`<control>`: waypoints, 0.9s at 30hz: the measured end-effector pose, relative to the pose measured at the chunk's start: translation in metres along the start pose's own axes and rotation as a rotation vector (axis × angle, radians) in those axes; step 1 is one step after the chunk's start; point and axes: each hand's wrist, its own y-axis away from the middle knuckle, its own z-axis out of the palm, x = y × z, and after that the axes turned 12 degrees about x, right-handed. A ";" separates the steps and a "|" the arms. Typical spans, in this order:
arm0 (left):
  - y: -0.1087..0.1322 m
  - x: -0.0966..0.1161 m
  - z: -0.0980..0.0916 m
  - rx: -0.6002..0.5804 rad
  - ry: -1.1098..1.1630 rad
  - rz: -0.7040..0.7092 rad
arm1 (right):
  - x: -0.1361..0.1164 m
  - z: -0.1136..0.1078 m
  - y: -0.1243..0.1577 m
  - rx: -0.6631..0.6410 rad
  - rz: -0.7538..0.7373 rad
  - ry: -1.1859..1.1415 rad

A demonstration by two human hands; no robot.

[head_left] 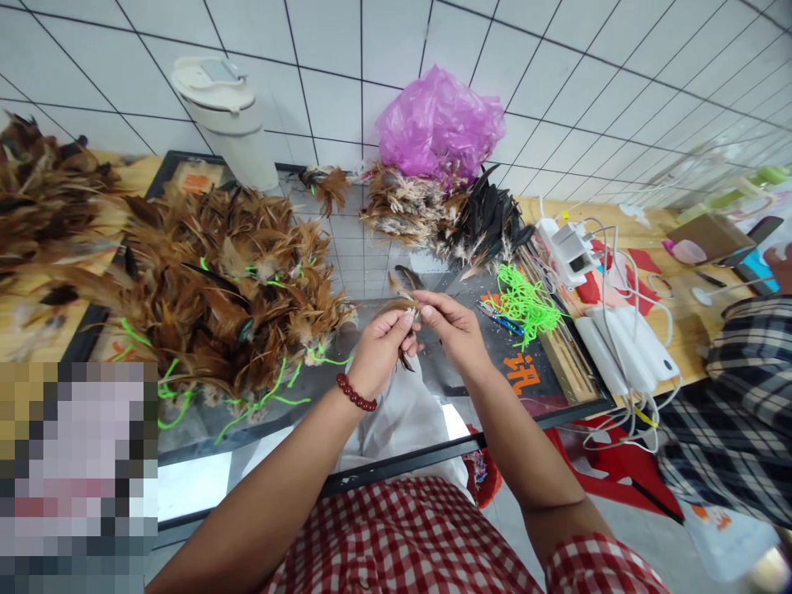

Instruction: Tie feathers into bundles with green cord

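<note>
Between my hands, over the glass tabletop, is a small bunch of brown and dark feathers (403, 290). My left hand (388, 340), with a beaded bracelet at the wrist, is closed round the quill ends. The fingers of my right hand (450, 323) pinch at the same bunch from the other side; what exactly lies between these fingertips is too small to tell. To the left lies a large heap of brown feather bunches (228, 289), several with bright green ties. Right of my hands are a tangle of green cord (525, 304) and blue-handled snips (502, 320).
Light feathers (402, 202) and black feathers (486, 216) lie at the back by a pink plastic bag (440, 120). A lidded white tumbler (232, 124) stands back left. Chargers and cables (628, 330) sit right, near a person in a checked sleeve (748, 355).
</note>
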 end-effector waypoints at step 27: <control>-0.007 0.004 -0.006 0.161 0.119 0.052 | -0.004 -0.056 -0.020 -0.100 -0.456 0.886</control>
